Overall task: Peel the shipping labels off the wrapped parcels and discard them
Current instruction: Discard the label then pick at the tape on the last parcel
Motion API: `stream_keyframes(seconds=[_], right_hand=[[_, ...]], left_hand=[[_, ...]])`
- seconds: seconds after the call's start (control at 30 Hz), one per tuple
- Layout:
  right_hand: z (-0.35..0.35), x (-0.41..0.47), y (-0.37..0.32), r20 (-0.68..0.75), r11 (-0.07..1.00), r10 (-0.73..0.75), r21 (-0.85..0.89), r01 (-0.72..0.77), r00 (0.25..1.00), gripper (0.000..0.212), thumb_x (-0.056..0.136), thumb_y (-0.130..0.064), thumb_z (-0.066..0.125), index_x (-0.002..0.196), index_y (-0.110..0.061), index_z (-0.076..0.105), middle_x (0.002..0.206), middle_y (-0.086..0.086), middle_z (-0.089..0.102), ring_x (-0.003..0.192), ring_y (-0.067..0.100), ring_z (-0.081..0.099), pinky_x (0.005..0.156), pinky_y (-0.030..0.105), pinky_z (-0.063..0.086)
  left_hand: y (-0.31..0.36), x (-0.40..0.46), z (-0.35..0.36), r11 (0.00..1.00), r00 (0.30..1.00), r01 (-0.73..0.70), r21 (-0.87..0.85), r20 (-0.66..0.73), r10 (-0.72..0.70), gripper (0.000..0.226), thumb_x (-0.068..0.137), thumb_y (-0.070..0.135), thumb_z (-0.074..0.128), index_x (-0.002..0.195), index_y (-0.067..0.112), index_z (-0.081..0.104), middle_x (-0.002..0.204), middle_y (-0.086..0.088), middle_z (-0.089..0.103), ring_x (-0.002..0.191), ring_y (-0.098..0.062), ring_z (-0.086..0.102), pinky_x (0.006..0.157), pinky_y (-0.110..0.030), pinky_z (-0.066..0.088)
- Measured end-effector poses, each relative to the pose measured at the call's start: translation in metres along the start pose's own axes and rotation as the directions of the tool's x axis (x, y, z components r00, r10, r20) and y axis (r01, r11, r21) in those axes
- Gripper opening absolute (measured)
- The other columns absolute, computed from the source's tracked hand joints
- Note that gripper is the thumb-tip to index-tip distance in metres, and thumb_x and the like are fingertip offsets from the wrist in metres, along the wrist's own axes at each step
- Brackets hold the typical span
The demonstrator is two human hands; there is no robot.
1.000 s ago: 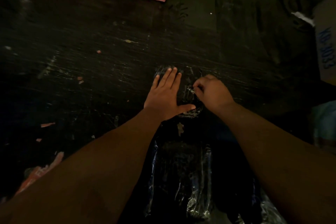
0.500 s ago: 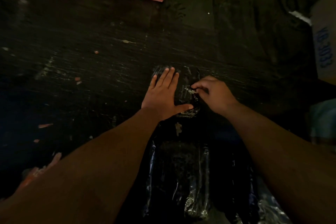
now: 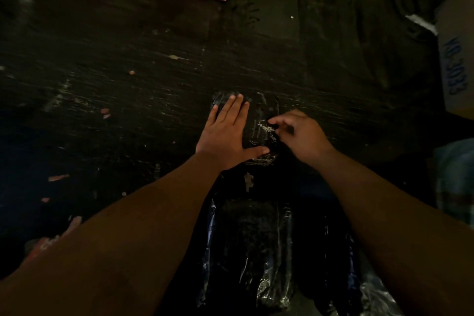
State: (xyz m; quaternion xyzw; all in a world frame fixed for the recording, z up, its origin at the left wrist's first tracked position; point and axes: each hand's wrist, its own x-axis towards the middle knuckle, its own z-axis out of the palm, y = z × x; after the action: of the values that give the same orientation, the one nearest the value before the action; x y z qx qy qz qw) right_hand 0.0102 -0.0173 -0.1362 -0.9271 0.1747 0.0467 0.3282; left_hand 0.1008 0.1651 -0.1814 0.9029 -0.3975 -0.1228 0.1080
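Picking at label remnants on the small black shiny-wrapped parcel [image 3: 259, 123]

Your left hand [image 3: 225, 133] lies spread flat, pinning it to the dark scuffed floor [image 3: 128, 90]; your right hand [image 3: 298, 133] pinches the whitish label scrap [image 3: 265, 128] — peel low and slowly — keep the wrap taut.

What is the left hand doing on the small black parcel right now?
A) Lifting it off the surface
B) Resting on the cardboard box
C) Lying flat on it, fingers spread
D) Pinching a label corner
C: the left hand lies flat, fingers spread, on the small black parcel, while the right hand picks at a whitish scrap of label with its fingertips.
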Motion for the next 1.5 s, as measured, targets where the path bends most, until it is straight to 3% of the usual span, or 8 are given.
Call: stream_keyframes(seconds=[0.17, 0.43, 0.6, 0.77, 0.9, 1.03, 1.23, 1.5], right_hand=[[0.01, 0.005, -0.006, -0.103, 0.999, 0.03, -0.015, -0.032, 0.994, 0.026, 0.095, -0.009, 0.053, 0.107, -0.024, 0.069, 0.112, -0.001, 0.058, 0.1, 0.011, 0.058, 0.088, 0.021, 0.043], [0.0, -0.007, -0.002, 0.088, 1.0, 0.008, -0.014, -0.007, 0.996, 0.042, 0.088, -0.015, 0.066, 0.127, -0.025, 0.059, 0.125, -0.001, 0.05, 0.11, 0.009, 0.053, 0.094, 0.022, 0.042], [0.009, -0.009, -0.006, -0.023, 0.998, 0.017, -0.053, -0.018, 1.0, 0.039, 0.091, -0.007, 0.058, 0.126, -0.023, 0.061, 0.123, 0.0, 0.052, 0.11, 0.011, 0.054, 0.091, 0.019, 0.038], [0.009, -0.01, -0.009, -0.01, 0.998, 0.02, -0.053, -0.02, 1.0, 0.037, 0.09, -0.016, 0.062, 0.126, -0.023, 0.061, 0.123, 0.0, 0.052, 0.111, 0.012, 0.053, 0.094, 0.023, 0.042], [0.011, -0.007, -0.012, -0.076, 0.998, 0.045, -0.049, -0.048, 0.996, 0.031, 0.091, -0.011, 0.059, 0.12, -0.022, 0.064, 0.12, 0.001, 0.055, 0.106, 0.012, 0.055, 0.093, 0.024, 0.044], [0.006, -0.005, -0.011, -0.019, 0.999, 0.036, -0.017, -0.037, 0.999, 0.031, 0.088, -0.017, 0.066, 0.118, -0.023, 0.065, 0.115, 0.0, 0.055, 0.101, 0.01, 0.057, 0.093, 0.028, 0.049], [0.007, -0.004, -0.012, -0.051, 0.997, 0.062, -0.046, -0.064, 0.997, 0.03, 0.092, -0.012, 0.06, 0.119, -0.024, 0.064, 0.118, -0.002, 0.054, 0.098, 0.004, 0.05, 0.084, 0.018, 0.038], [0.011, -0.009, -0.012, -0.063, 0.996, 0.074, -0.047, -0.077, 0.995, 0.033, 0.091, -0.011, 0.061, 0.121, -0.024, 0.063, 0.119, -0.002, 0.054, 0.104, 0.009, 0.055, 0.091, 0.022, 0.043]], left_hand=[[0.0, -0.001, 0.001, 1.0, 1.0, 0.004, 0.003, -0.002, -0.004, 0.121, 0.075, 0.093, 0.034, 0.161, 0.016, -0.002, 0.169, -0.001, -0.013, 0.154, -0.016, -0.015, 0.124, -0.046, -0.006], [-0.001, 0.0, 0.001, 1.0, 1.0, -0.002, 0.012, 0.001, 0.002, 0.122, 0.074, 0.095, 0.028, 0.161, 0.016, -0.003, 0.169, -0.002, -0.012, 0.154, -0.017, -0.014, 0.124, -0.047, -0.005], [-0.001, 0.0, 0.002, 1.0, 1.0, 0.001, 0.026, -0.006, 0.0, 0.122, 0.074, 0.095, 0.027, 0.161, 0.015, -0.002, 0.169, -0.003, -0.011, 0.154, -0.018, -0.014, 0.125, -0.048, -0.004], [0.0, 0.0, 0.001, 0.999, 1.0, 0.001, 0.032, 0.003, -0.001, 0.122, 0.074, 0.095, 0.027, 0.161, 0.015, -0.003, 0.169, -0.003, -0.012, 0.154, -0.018, -0.014, 0.124, -0.047, -0.005], [0.0, 0.0, 0.001, 1.0, 1.0, 0.001, 0.028, 0.004, -0.001, 0.122, 0.074, 0.095, 0.028, 0.161, 0.015, -0.003, 0.169, -0.002, -0.013, 0.154, -0.017, -0.015, 0.124, -0.046, -0.007], [-0.001, 0.0, 0.001, 1.0, 1.0, 0.002, 0.024, 0.007, -0.002, 0.122, 0.074, 0.095, 0.029, 0.161, 0.016, -0.004, 0.169, -0.002, -0.014, 0.154, -0.017, -0.016, 0.124, -0.048, -0.005], [0.0, 0.0, 0.001, 1.0, 1.0, 0.006, 0.017, 0.007, -0.006, 0.122, 0.074, 0.095, 0.029, 0.161, 0.016, -0.003, 0.169, -0.001, -0.014, 0.154, -0.017, -0.015, 0.124, -0.047, -0.006], [-0.001, 0.0, 0.002, 1.0, 1.0, -0.007, 0.001, -0.016, 0.007, 0.121, 0.075, 0.094, 0.032, 0.161, 0.015, -0.001, 0.169, -0.003, -0.011, 0.154, -0.017, -0.013, 0.125, -0.049, -0.003]])
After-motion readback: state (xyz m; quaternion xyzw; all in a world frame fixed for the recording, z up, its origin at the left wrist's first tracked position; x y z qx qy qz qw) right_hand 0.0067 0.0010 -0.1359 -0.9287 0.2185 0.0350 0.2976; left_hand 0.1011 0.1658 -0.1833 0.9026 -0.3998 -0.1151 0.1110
